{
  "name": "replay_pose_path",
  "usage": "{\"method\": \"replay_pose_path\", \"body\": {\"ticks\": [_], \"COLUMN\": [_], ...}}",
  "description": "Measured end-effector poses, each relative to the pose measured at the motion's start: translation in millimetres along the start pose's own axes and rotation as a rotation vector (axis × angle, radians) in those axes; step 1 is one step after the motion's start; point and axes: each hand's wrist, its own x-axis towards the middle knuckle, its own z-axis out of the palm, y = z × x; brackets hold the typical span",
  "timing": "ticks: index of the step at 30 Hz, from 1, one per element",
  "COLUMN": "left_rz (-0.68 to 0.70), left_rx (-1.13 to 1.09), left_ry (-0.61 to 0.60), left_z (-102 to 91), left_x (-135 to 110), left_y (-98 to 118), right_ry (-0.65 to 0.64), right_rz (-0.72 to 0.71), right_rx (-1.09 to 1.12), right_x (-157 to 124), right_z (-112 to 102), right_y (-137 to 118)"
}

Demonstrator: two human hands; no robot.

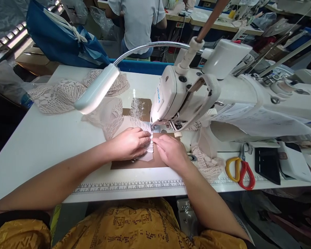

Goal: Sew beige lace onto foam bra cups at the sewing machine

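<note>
Pale lace fabric lies under the needle area of a white sewing machine and trails back to the left. My left hand rests palm down on the lace, its fingers lying together over it just left of the needle. Close to the needle on the right, my right hand has index finger and thumb drawn together at the lace's edge. The other right fingers are folded under and partly hidden. Beneath both hands is a brown sheet on the white table.
More lace pieces lie at the left back, others right of my right hand. Scissors with yellow and red handles lie at the right. A lamp hangs over the left side. A ruler strip runs along the front. A person sits beyond.
</note>
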Motion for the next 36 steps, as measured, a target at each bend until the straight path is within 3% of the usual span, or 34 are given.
{"method": "replay_pose_path", "body": {"ticks": [7, 11, 18, 22, 36], "left_rz": [-0.012, -0.004, 0.017, 0.058, -0.059], "left_rx": [0.061, 0.088, 0.147, 0.171, 0.252], "left_ry": [0.033, 0.057, 0.062, 0.066, 0.129], "left_z": [6.9, 9.5, 6.7, 5.5, 10.9], "left_x": [4, 6, 7, 8, 13], "left_y": [-4, -9, -14, -13, -20], "right_ry": [-0.047, 0.003, 0.073, 0.053, -0.084], "right_rz": [-0.009, -0.002, -0.119, -0.088, 0.047], "right_rx": [-0.111, -0.105, -0.041, -0.078, -0.164], "right_x": [3, 2, -4, -3, 9], "right_z": [2, 2, 6, 6, 3], "right_y": [-4, -4, 0, -1, -8]}}
